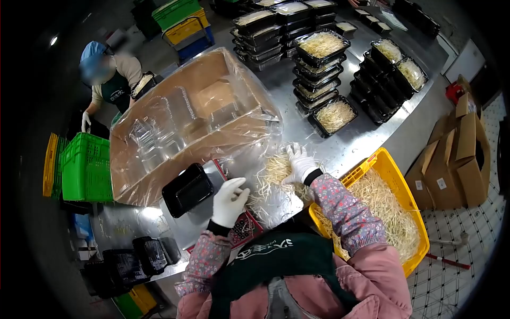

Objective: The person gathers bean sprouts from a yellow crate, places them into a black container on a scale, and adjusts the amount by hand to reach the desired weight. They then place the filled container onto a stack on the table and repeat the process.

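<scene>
My right hand (301,164), in a white glove, curves its fingers and thumb around a clump of bean sprouts (276,171) on the steel table. More loose sprouts lie scattered in front of my body. My left hand (229,203), also gloved, hovers above the red-edged scale (245,227), thumb apart from the fingers and nothing visible between them. On the scale's plate rests a black plastic tray (187,190), just left of that hand; no sprouts show in it.
A yellow crate (419,234) of sprouts stands at my right. Ahead is a plastic-lined carton (175,170) with clear lids. Filled trays (319,87) are stacked at the back; black trays (127,266) sit lower left. Beyond a green crate (87,167), a co-worker (119,80) holds a tray.
</scene>
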Available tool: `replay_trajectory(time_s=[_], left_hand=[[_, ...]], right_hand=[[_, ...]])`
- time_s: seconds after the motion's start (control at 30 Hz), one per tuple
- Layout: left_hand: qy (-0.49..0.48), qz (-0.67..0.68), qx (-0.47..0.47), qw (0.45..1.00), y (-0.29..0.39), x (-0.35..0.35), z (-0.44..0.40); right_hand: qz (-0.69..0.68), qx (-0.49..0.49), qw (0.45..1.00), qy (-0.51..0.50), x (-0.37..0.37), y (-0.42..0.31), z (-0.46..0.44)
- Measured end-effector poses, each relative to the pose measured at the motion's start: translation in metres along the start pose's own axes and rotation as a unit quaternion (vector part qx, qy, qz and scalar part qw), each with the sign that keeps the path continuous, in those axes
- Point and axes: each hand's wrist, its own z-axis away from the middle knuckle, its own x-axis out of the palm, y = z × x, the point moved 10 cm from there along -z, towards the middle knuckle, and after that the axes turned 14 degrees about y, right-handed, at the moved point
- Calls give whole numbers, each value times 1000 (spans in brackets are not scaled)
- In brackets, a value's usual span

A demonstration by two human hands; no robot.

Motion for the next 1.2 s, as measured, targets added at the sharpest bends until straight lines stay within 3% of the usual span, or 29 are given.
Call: replay_trajectory(time_s=[0.07,0.17,0.23,0.3,0.33,0.43,0.47,0.5,0.57,0.63,0.73,0.77,0.83,0.9,0.93,0.97,1.03,1.1,1.2], left_hand=[[139,-19,45,989,9,-64,5],[308,-118,2,944,-10,-160,25],[380,-234,-2,895,-42,-208,45],[414,-216,-72,882,-92,-235,62],[414,-229,-58,879,-103,-239,62],[308,-20,-383,871,-165,-211,77],[347,26,-334,876,-186,-207,74],[304,59,-338,888,-196,-200,67],[312,105,-277,903,-183,-195,50],[282,132,-282,908,-158,-181,33],[232,98,-216,944,-120,-147,7],[202,99,-264,938,-94,-131,7],[183,155,-248,939,-95,-101,0],[181,158,-271,932,-93,-85,1],[189,205,-276,920,-94,-83,3],[195,252,-281,905,-97,-83,4],[228,266,-280,894,-112,-99,12],[267,261,-295,879,-130,-126,30],[326,243,-298,864,-156,-175,60]], right_hand=[[53,-24,998,-2,8,-24,8],[18,-20,1000,3,57,-18,-11],[-24,-14,1000,13,66,-10,-17],[-59,-9,997,53,57,0,-22],[-83,21,995,53,50,7,-22],[-167,89,978,82,12,20,-16],[-249,84,958,116,1,25,-18],[-345,102,926,117,17,44,-30],[-569,54,807,150,-34,26,-28],[-609,34,777,156,-94,4,-17],[-703,-26,686,183,-170,-52,9],[-730,-36,658,179,-178,-70,15],[-771,-79,616,142,-168,-110,20],[-749,-90,653,66,-132,-157,20],[-579,-170,793,88,-120,-174,20],[-377,-243,887,110,-106,-188,21],[-351,-259,895,92,-101,-200,27],[-454,-234,856,77,-114,-198,25],[-488,-175,851,85,-124,-182,9]])
